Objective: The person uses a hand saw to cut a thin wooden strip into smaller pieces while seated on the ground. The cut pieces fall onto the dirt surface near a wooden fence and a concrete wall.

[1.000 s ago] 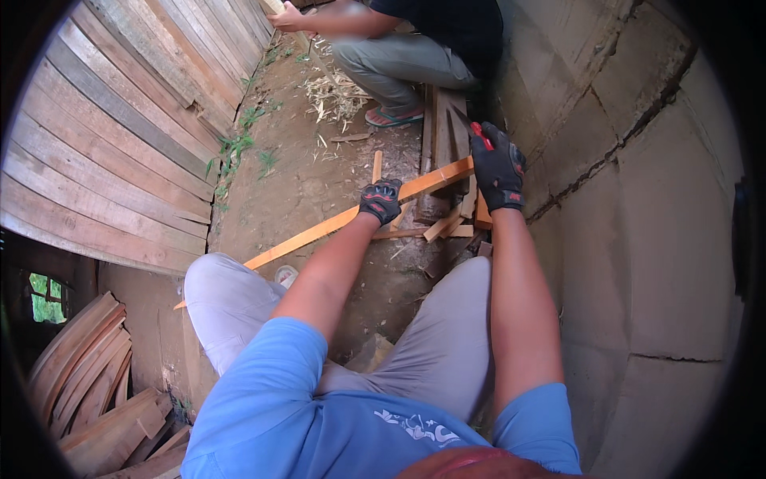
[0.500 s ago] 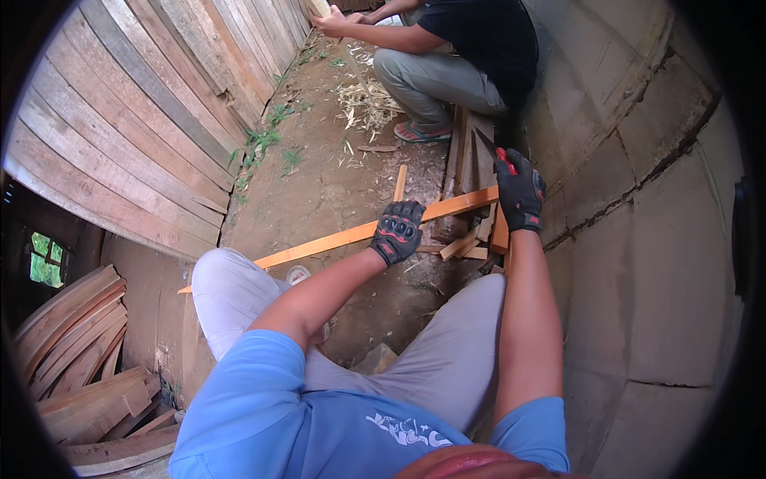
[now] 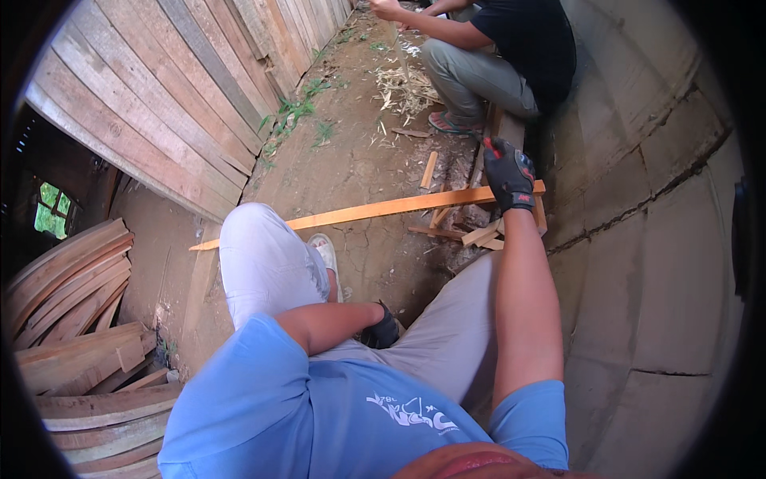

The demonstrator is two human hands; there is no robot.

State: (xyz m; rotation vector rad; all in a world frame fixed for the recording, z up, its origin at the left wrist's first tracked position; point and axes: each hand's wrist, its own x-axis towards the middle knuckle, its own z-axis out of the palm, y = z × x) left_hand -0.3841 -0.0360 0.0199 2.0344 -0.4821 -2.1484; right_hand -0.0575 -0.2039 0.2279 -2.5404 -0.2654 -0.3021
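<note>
A long, narrow wooden strip (image 3: 375, 211) lies slantwise in front of me, passing beyond my left knee, with its right end over a stack of timber. My right hand (image 3: 511, 177), in a black glove with red trim, is closed over the strip near that end. A red-handled tool (image 3: 489, 144) shows at its fingers; the rest of the tool is hard to make out. My left hand (image 3: 381, 327), gloved too, is low between my thighs, away from the strip. Its fingers are mostly hidden behind the wrist and trousers.
Short wood offcuts (image 3: 483, 234) lie under the strip's right end. Another person (image 3: 487, 68) squats ahead beside wood shavings (image 3: 405, 92). A plank wall (image 3: 152, 96) stands left, a block wall (image 3: 638, 263) right. Curved timber pieces (image 3: 76, 279) are piled at lower left.
My left hand has let go of the strip and drawn back between my legs. My right hand stays at the strip's right end. The view has shifted, moving the scene rightward.
</note>
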